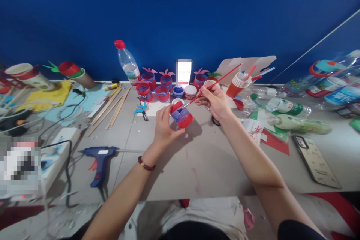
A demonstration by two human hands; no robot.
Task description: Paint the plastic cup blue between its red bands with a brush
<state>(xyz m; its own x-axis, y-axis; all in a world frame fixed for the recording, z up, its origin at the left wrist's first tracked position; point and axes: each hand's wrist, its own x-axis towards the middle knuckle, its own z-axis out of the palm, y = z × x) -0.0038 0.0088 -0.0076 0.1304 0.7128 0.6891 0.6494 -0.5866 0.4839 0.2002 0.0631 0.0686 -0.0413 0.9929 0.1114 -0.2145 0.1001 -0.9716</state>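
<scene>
In the middle of the head view my left hand (pixel 166 127) is closed around a small cup (pixel 184 119) painted red with a blue band, tilted on its side above the table. My right hand (pixel 214 101) pinches a red-handled paintbrush (pixel 222 77). The brush tip meets the blue band of the cup or is very near it. Just behind are an open jar of blue paint (pixel 178 91) and a white-lidded jar (pixel 190 91). Several red and blue painted cups (pixel 162 93) stand at the back, some with petal-like tops.
On the left lie a blue glue gun (pixel 99 157), wooden sticks (pixel 111 110) and a white power strip (pixel 60 153). A clear bottle with a red cap (pixel 128 62) stands behind. To the right are stacked paper cups (pixel 237 82), plastic bottles (pixel 289 107) and a phone (pixel 316 161).
</scene>
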